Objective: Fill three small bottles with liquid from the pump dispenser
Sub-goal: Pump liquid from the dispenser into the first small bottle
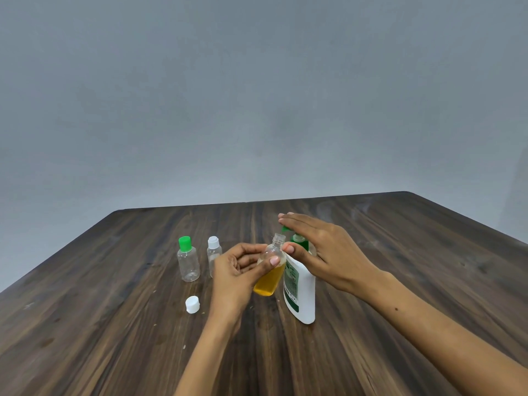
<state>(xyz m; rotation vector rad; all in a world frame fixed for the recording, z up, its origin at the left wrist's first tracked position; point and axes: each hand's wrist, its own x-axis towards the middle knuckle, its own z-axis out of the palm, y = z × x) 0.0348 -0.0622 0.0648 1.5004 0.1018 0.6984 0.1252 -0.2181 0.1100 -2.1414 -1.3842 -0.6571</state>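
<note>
1. Your left hand (240, 267) grips the uncapped clear small bottle (271, 270) — half full of amber liquid, tilted against the white green-labelled pump dispenser (301, 292).
2. Your right hand (320, 250) — fingers straight, pressing the green pump head (298, 238).
3. Label text unreadable.

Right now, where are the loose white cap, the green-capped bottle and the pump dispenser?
loose white cap (192, 304), head view, on its top face.
green-capped bottle (188, 264), head view, on its clear body.
pump dispenser (304, 292), head view, on its white side.
</note>
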